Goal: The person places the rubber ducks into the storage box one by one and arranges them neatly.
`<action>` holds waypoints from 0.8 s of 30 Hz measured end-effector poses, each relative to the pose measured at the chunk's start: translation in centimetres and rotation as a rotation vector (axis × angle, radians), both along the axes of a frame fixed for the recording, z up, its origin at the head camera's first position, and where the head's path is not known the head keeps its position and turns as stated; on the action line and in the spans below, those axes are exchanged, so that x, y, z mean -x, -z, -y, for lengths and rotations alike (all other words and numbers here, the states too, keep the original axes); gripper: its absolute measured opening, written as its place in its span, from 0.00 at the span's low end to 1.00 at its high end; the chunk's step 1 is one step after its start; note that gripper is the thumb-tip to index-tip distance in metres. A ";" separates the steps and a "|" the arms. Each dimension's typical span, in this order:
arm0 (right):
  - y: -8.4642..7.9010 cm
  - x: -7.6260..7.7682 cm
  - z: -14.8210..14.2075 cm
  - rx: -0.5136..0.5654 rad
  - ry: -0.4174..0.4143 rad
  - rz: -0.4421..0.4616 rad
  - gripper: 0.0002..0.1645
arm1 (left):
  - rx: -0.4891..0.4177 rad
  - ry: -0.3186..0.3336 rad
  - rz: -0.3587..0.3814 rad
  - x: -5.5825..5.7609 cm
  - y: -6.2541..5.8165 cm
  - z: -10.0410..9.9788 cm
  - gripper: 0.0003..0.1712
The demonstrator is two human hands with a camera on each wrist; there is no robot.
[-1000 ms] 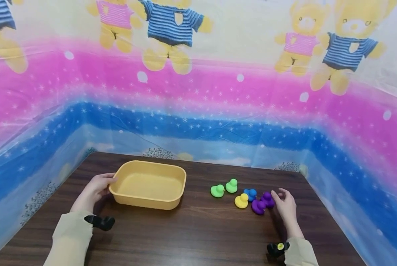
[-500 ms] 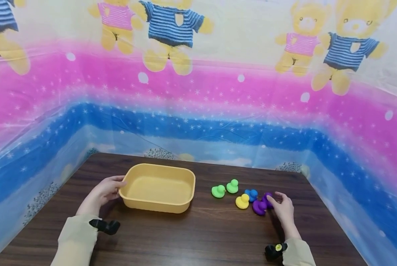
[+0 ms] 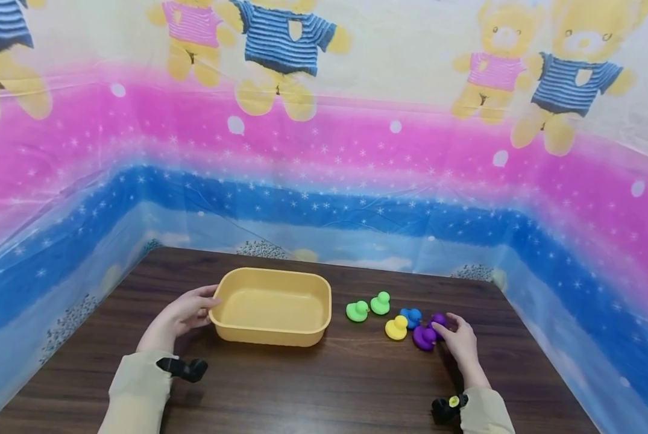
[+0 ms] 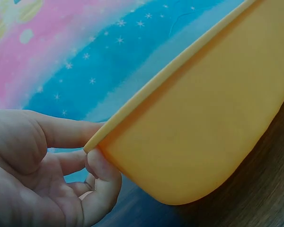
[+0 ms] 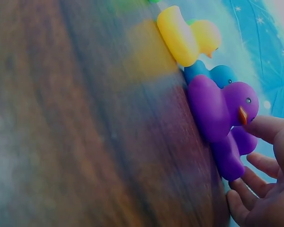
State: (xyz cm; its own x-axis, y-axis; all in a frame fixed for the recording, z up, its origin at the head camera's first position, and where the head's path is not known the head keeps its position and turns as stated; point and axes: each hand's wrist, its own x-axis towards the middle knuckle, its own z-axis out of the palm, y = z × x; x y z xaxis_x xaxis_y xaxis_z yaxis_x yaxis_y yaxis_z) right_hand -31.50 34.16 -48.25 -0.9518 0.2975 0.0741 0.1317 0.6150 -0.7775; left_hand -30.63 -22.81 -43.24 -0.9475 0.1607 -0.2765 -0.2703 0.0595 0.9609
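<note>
My left hand (image 3: 185, 310) grips the left end of a yellow plastic basin (image 3: 272, 336) on the brown table. In the left wrist view the thumb and fingers pinch the basin's rim (image 4: 146, 92) at its corner. Over on the right, my right hand (image 3: 461, 343) is beside two purple rubber ducks, a front one (image 3: 424, 339) and a rear one (image 3: 439, 319). The right wrist view shows the thumb close to the front duck's beak (image 5: 243, 116). The other fingers curve loosely beside the rear duck (image 5: 228, 161), which is partly hidden by the front duck.
Next to the purple ducks sit a blue duck (image 3: 412, 317) and a yellow duck (image 3: 396, 328). Two green ducks (image 3: 358, 311) stand between these and the basin. A patterned cloth wall (image 3: 313, 199) encloses the wooden table (image 3: 313, 392) at the back and sides.
My left hand has slid the basin to the right, nearer the ducks. My right hand has shifted slightly left, its thumb coming over the rear purple duck in the head view.
</note>
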 end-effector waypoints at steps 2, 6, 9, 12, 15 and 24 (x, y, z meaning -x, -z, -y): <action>0.1 0.1 0.0 -0.004 -0.010 0.017 0.37 | -0.007 0.004 0.001 -0.1 0.0 -0.2 0.39; 0.4 0.3 0.1 -0.040 -0.015 0.025 0.36 | -0.019 0.009 -0.001 -0.2 0.0 -0.7 0.39; 0.5 0.4 0.4 -0.062 -0.012 0.005 0.34 | -0.021 0.016 -0.003 -0.3 0.1 -1.0 0.39; 0.6 0.4 0.6 -0.048 0.004 -0.010 0.32 | -0.022 0.024 -0.001 -0.2 0.1 -1.4 0.39; 0.7 0.3 0.7 -0.023 0.023 -0.018 0.30 | -0.021 0.045 -0.002 -0.1 0.1 -1.9 0.39; 0.8 0.1 0.7 -0.010 0.042 -0.034 0.29 | -0.032 0.044 0.014 -0.6 0.2 -2.6 0.40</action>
